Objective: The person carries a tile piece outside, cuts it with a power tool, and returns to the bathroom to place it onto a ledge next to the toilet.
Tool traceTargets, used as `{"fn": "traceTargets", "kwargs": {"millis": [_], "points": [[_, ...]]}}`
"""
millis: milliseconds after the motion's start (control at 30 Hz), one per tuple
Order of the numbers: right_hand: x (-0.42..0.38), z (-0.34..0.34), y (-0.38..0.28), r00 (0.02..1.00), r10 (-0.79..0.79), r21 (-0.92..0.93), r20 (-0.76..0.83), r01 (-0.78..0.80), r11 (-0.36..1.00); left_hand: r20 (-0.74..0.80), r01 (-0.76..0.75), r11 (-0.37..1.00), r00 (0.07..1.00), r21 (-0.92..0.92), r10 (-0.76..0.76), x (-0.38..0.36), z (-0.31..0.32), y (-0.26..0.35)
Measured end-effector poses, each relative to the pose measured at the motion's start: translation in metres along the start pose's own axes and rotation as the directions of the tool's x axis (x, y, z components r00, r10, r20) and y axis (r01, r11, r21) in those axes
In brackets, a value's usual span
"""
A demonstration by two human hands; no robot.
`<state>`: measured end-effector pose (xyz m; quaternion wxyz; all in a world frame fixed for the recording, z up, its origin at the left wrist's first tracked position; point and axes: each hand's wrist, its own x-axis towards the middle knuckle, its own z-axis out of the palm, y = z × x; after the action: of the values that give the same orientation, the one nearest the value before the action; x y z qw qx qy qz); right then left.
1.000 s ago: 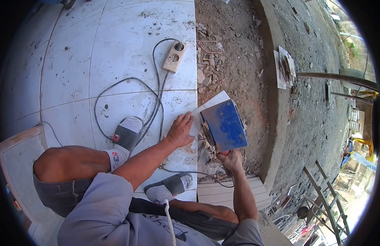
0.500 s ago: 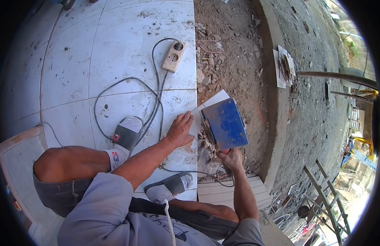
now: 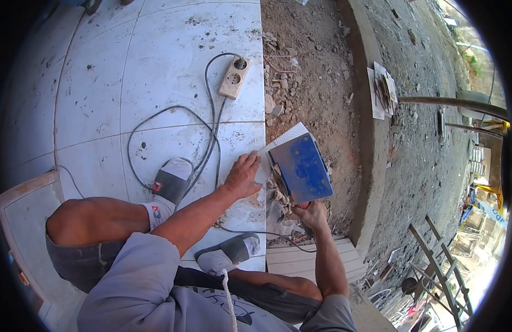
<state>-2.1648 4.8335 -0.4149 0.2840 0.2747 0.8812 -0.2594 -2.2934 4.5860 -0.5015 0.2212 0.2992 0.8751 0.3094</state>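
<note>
White floor tiles cover the left of the scene and end in a straight edge, beyond which lies rubble and bare earth up to a concrete curb. A person crouches at that edge in grey-and-white sandals, one sandal on the tiles and the other nearer the body.

The left hand lies flat with fingers spread on the tiled edge, pressing on the near end of a small white tile piece that sticks out over the rubble. The right hand is closed around the handle of a blue cutting tool, whose flat blue base plate sits over the tile piece, just right of the left fingertips. The blade itself is hidden under the plate.

Compared with half a second and a second ago, almost nothing has shifted: the blue plate sits a touch differently against the tile piece, and both hands hold the same posts. That reads as a slow, steady pass in hand rather than a start or a finish, though how far the cut has run cannot be seen.

A dark cable loops across the tiles to a beige socket strip on the far tiles. A stack of pale slabs lies near the right arm, and scrap pieces rest on the curb.
</note>
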Motion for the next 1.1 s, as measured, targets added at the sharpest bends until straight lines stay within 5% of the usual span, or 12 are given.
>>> {"fn": "traceTargets", "kwargs": {"millis": [433,800,1100], "points": [[-0.006,0.002,0.001,0.998,-0.015,0.049,-0.053,0.018,0.999,-0.022,0.0,1.0,1.0,-0.022,0.0,0.001,0.0,0.001],[-0.02,0.01,0.032,0.982,0.124,0.438,-0.142,-0.05,0.898,0.006,0.016,0.999,1.0,-0.032,-0.016,0.001,0.0,0.006],[-0.028,0.022,0.043,0.98,0.123,0.428,-0.157,-0.045,0.903,0.032,0.046,0.999,0.998,0.001,-0.046,0.001,0.004,0.008]]}}
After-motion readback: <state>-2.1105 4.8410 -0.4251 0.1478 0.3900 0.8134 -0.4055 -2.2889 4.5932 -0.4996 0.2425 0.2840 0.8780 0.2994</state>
